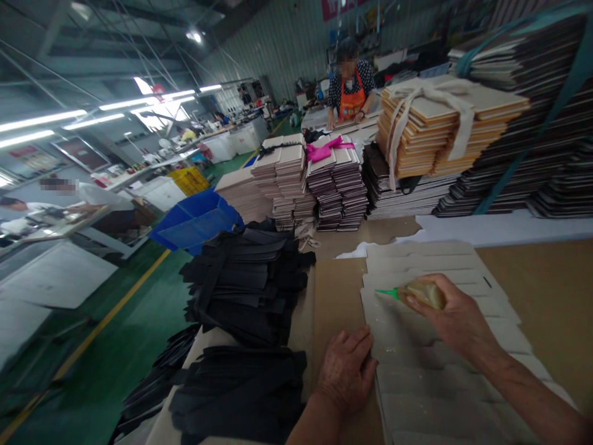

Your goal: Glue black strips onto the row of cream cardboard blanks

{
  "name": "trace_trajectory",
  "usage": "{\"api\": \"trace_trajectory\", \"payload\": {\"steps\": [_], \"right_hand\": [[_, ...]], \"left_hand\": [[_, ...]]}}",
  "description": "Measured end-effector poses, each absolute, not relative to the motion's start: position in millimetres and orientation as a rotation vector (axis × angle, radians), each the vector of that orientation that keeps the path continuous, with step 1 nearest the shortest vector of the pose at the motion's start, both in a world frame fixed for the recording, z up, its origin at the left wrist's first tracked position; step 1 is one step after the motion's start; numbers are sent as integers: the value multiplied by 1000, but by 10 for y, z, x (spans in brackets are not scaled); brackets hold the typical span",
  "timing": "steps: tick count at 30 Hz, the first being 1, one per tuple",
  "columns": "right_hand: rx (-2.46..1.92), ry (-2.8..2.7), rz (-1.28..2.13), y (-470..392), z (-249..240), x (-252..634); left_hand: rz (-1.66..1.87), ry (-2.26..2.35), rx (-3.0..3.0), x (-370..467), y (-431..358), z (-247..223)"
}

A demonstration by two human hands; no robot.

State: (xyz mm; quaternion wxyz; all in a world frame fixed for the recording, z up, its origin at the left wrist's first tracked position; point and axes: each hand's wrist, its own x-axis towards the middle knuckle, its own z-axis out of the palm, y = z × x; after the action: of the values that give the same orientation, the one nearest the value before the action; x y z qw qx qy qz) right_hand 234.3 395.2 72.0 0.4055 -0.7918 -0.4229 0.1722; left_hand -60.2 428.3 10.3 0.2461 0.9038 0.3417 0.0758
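Observation:
My right hand (456, 312) is closed around a squeeze bottle (424, 292) with a green pointed nozzle, which looks like a glue bottle. Its tip points left, over the left edge of overlapping beige sheets (430, 262) laid in a row of steps. Small wet-looking spots show along that edge. My left hand (345, 364) rests on the brown board beside the sheets' left edge, its fingers slightly bent and thumb apart, with nothing visible in it. Left of it lie bundles of black fabric strips (245, 383).
Tied stacks of panels, one with a pink band (328, 148) and one with yellow edges (426, 136), stand along the back. A blue crate (197, 216) is at the left, above the green floor. Across the table works a person in an orange apron (351, 99).

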Motion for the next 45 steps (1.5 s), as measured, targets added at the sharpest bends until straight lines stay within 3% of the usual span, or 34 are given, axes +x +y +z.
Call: {"api": "trace_trajectory", "payload": {"steps": [17, 45], "right_hand": [[-1925, -1315, 421, 4136, 665, 2113], [-2184, -1213, 446, 3902, 897, 2770]], "left_hand": [[212, 949, 2461, -610, 4277, 60], [223, 925, 2475, -624, 4297, 88]]}}
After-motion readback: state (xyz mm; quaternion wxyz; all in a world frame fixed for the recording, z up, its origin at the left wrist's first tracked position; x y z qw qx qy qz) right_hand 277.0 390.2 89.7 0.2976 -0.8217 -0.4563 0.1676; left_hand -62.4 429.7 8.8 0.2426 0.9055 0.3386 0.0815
